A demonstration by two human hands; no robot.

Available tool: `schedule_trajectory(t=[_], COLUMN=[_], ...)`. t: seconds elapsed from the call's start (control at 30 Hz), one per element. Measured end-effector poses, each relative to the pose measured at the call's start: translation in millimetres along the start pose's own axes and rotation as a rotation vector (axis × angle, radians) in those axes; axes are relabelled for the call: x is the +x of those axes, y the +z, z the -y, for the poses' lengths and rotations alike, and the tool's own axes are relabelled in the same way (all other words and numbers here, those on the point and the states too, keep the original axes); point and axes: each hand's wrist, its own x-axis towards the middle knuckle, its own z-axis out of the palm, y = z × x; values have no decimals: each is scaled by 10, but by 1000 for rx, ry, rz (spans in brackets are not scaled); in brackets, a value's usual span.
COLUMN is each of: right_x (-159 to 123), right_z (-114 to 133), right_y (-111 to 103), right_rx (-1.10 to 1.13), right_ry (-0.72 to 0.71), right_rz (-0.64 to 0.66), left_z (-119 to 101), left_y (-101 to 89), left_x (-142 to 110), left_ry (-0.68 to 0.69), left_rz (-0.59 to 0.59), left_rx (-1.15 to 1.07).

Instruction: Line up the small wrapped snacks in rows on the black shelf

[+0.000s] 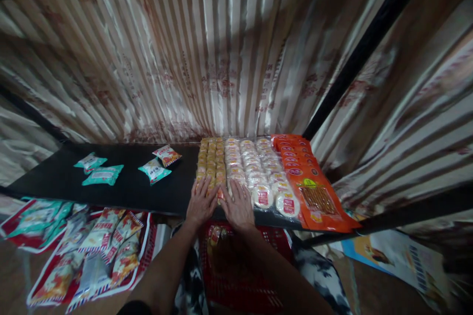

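Both my hands lie flat, fingers spread, on rows of wrapped snacks at the front of a black shelf (121, 187). My left hand (201, 202) presses on the near end of the yellow-brown snack packs (211, 157). My right hand (239, 206) rests on the near end of the white round cake packs (254, 164). A row of orange packets (308, 182) lies right of these, reaching the shelf's front edge. Neither hand grips anything.
Three teal packets (101, 174) and one orange-white packet (167, 155) lie loose on the shelf's left part. Below it are large red-white snack bags (92, 251) at left and a red basket (240, 270) under my arms. Striped fabric hangs behind, with black frame posts (365, 44).
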Motion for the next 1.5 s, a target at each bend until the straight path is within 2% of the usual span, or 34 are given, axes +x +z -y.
schedule_trajectory(t=[0.4, 0.83, 1.5], right_x=[4, 9, 17], right_z=[0, 1, -8], right_y=[30, 8, 26], right_rx=[-10, -4, -64], right_ry=[-8, 14, -16], right_rz=[-40, -5, 13], left_z=[34, 29, 41], left_y=[37, 9, 52], left_x=[-15, -8, -14], left_ry=[4, -1, 0], left_rz=[-1, 21, -27], left_rx=[-22, -25, -82])
